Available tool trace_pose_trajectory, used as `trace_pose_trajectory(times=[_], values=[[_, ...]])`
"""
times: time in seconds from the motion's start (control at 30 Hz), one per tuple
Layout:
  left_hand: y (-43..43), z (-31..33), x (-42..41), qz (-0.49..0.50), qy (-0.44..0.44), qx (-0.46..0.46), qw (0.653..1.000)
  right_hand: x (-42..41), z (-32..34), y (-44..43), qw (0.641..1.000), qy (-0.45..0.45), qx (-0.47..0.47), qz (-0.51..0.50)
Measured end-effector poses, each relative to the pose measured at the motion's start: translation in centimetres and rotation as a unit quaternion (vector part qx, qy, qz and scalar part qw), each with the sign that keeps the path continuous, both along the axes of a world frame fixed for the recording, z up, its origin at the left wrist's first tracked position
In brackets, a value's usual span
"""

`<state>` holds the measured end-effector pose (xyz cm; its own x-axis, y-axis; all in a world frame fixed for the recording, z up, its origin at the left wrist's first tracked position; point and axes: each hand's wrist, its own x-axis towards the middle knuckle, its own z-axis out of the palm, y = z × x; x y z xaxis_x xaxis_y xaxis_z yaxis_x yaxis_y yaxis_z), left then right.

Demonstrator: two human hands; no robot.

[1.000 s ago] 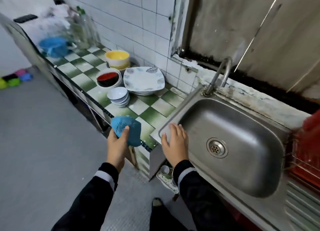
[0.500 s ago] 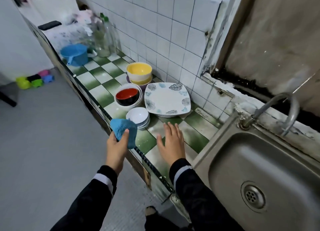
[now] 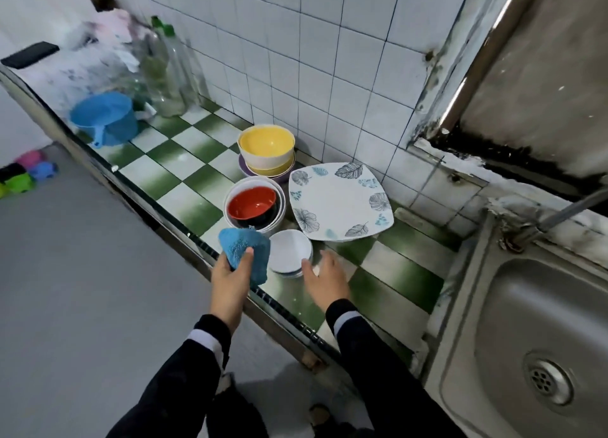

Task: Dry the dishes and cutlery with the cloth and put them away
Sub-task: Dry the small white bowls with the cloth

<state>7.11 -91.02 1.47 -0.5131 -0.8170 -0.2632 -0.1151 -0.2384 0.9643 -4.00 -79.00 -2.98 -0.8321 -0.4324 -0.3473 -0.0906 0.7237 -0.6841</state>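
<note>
My left hand (image 3: 230,281) grips a folded blue cloth (image 3: 245,251) over the front edge of the green-and-white checked counter (image 3: 184,181). My right hand (image 3: 324,278) hovers open just right of a stack of small white bowls (image 3: 289,251), fingers spread and blurred. Behind that stack sits a red bowl (image 3: 251,202) nested in a black one inside a white bowl. A yellow bowl (image 3: 266,146) stands further back on stacked bowls. A square white plate with leaf prints (image 3: 339,202) lies on other plates to the right.
A steel sink (image 3: 526,332) with a tap fills the right side. At the far end of the counter stand a blue plastic scoop (image 3: 105,118), clear bottles (image 3: 164,72) and plastic bags. White wall tiles run behind. Grey floor lies to the left.
The view swung left from the sink to the dishes. My right hand left the sink rim and moved over the counter to the small white bowls. The left hand still holds the cloth.
</note>
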Motion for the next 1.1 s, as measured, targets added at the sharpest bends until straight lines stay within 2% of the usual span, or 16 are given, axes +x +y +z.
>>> trace_pose_trajectory(times=[0.07, 0.17, 0.37, 0.5, 0.83, 1.1], values=[[-2.5, 0.2, -0.3, -0.040, -0.003, -0.006, 0.999, 0.3, -0.5, -2.3, 0.994, -0.068, -0.016, -0.086], [-6.3, 0.7, -0.5, -0.089, -0.008, -0.015, 0.996, 1.0, -1.0, -5.2, 0.966, -0.141, -0.031, -0.213], [-11.6, 0.8, -0.7, -0.165, -0.015, -0.009, 0.986, 1.1, -1.6, -8.5, 0.922, -0.183, -0.008, -0.341], [-13.0, 0.2, -1.4, -0.210, -0.022, 0.017, 0.977, 1.6, -1.8, -9.7, 0.912, -0.178, 0.013, -0.370], [-13.1, 0.1, -4.9, -0.294, -0.011, -0.005, 0.956, 0.9, -1.6, -9.2, 0.899, -0.178, -0.002, -0.399], [-13.5, -0.7, -7.2, -0.312, 0.002, 0.013, 0.950, 0.7, -0.6, -8.7, 0.895, -0.171, -0.059, -0.408]])
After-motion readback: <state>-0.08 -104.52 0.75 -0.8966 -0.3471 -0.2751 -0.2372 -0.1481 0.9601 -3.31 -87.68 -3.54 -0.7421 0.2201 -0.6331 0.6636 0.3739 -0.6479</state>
